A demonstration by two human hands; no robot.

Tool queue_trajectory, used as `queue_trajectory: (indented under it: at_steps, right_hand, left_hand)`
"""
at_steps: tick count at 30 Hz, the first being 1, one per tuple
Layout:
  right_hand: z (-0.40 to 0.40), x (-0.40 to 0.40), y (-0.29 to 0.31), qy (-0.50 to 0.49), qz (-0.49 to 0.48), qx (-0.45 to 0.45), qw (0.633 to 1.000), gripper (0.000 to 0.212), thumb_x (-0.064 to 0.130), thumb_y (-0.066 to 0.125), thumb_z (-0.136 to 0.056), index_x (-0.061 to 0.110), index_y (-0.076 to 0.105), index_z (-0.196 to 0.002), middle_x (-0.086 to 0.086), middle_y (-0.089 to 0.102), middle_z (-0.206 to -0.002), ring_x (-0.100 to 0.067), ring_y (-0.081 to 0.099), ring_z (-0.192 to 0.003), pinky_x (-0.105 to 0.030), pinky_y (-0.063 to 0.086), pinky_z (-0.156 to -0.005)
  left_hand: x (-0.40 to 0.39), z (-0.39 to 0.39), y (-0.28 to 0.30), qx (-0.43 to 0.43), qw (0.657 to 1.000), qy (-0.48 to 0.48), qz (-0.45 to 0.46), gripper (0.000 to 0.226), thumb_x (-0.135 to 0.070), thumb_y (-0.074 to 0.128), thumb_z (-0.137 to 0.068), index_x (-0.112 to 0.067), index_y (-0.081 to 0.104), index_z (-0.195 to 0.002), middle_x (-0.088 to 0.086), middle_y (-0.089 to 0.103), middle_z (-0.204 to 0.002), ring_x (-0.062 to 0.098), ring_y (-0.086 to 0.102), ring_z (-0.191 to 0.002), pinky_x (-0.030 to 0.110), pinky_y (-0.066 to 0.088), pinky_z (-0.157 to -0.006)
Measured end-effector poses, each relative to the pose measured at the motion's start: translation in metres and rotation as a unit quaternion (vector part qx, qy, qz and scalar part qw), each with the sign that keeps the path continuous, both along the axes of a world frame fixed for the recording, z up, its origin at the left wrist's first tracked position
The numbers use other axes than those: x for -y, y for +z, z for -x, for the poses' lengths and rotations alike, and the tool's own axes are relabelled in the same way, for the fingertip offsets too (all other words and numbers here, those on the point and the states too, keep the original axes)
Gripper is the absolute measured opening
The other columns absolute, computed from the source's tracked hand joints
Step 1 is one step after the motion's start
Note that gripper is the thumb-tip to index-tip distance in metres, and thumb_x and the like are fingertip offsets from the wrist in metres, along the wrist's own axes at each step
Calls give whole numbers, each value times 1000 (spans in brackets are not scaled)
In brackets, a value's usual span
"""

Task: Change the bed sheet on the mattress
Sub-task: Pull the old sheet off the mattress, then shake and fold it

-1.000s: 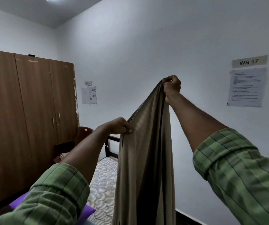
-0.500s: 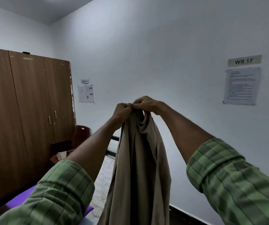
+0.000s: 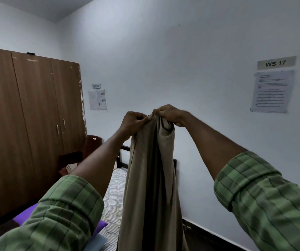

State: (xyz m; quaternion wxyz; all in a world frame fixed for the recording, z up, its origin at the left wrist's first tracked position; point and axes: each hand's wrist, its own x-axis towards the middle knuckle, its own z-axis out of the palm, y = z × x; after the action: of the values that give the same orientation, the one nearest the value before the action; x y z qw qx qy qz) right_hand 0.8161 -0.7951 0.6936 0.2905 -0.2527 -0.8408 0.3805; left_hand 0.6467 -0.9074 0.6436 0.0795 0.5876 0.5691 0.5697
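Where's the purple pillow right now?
Head view, lower left: the purple pillow lies on the bare mattress, mostly hidden behind the left sleeve, left of the hanging sheet.

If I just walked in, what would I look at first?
Probably the long beige cloth sheet hanging down in the middle, held up at its top by the left hand and the right hand close together. Next, the tall brown wooden wardrobe on the left and the "WS 17" wall sign on the right, with the bare white patterned mattress below the sheet.
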Motion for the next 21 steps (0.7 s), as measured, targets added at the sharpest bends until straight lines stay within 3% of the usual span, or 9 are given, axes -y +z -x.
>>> queue_trajectory:
  at_steps: [3, 4, 6, 8, 10, 12, 15, 18, 21]
  right_hand:
    - [8, 4, 0, -52, -17, -17, 998, 37, 43, 57, -103, 12, 76, -99, -23, 71, -115, -28, 68, -96, -52, 56, -96]
    - [10, 6, -1, -77, -25, -42, 996, 35, 41, 55, -104, 13, 75, -95, -20, 73, -105, -29, 69, -91, -48, 60, -87]
    - [9, 13, 0, -114, -37, -91, 989, 28, 34, 52, -107, 18, 70, -92, -3, 66, -85, -18, 61, -76, -29, 53, -66]
    - [8, 9, 0, -145, -55, -131, 979, 25, 28, 51, -108, 18, 74, -107, 2, 63, -95, -16, 59, -85, -27, 52, -77]
    - [6, 7, 3, -179, -64, -174, 966, 28, 27, 51, -107, 12, 74, -114, 0, 64, -104, -19, 60, -98, -33, 51, -92]
    - [6, 7, 8, -217, -66, -212, 951, 33, 30, 51, -107, 11, 71, -88, -3, 66, -88, -22, 60, -86, -36, 50, -83]
    - [9, 8, 17, -264, -88, -248, 928, 47, 30, 50, -107, 20, 41, -62, 3, 47, -62, -19, 44, -65, -34, 38, -68]
    - [7, 10, 21, -274, -93, -254, 923, 49, 31, 50, -107, 21, 36, -61, 5, 42, -59, -20, 41, -65, -34, 36, -67]
    - [-3, 4, 20, -284, -87, -235, 925, 49, 33, 51, -107, 22, 37, -61, 6, 42, -60, -22, 43, -70, -35, 37, -70]
  left_hand:
    - [6, -10, 0, 36, 999, -28, 3, 45, -52, 76, -88, -9, 76, -75, -2, 65, -69, 7, 56, -67, 27, 45, -62]
    - [8, -12, 1, 49, 998, -39, 18, 41, -47, 77, -89, -8, 77, -77, -1, 68, -72, 6, 60, -70, 25, 47, -63]
    - [10, -12, 1, 54, 994, -63, 64, 37, -40, 79, -89, -3, 78, -86, 5, 74, -83, 12, 67, -79, 29, 53, -70]
    - [13, -10, 0, 42, 989, -78, 118, 28, -32, 80, -88, -4, 80, -92, 10, 78, -91, 19, 72, -86, 35, 58, -80]
    - [15, -14, -2, -15, 982, -71, 172, 20, -25, 78, -88, -7, 79, -81, 9, 75, -84, 17, 71, -79, 31, 59, -76]
    - [18, -24, -9, -129, 965, -31, 227, 25, -23, 74, -88, -11, 70, -67, 2, 66, -72, 13, 63, -68, 25, 51, -61]
    - [18, -31, -22, -260, 927, 73, 259, 20, -26, 67, -80, -9, 66, -69, 5, 64, -73, 23, 65, -71, 32, 52, -56]
    - [19, -22, -29, -237, 927, 170, 235, 26, -29, 58, -68, -9, 68, -81, 9, 67, -81, 29, 68, -73, 38, 60, -64]
    - [19, -10, -32, -151, 936, 270, 167, 29, -30, 58, -67, -8, 71, -82, 13, 68, -86, 35, 68, -81, 31, 52, -67]
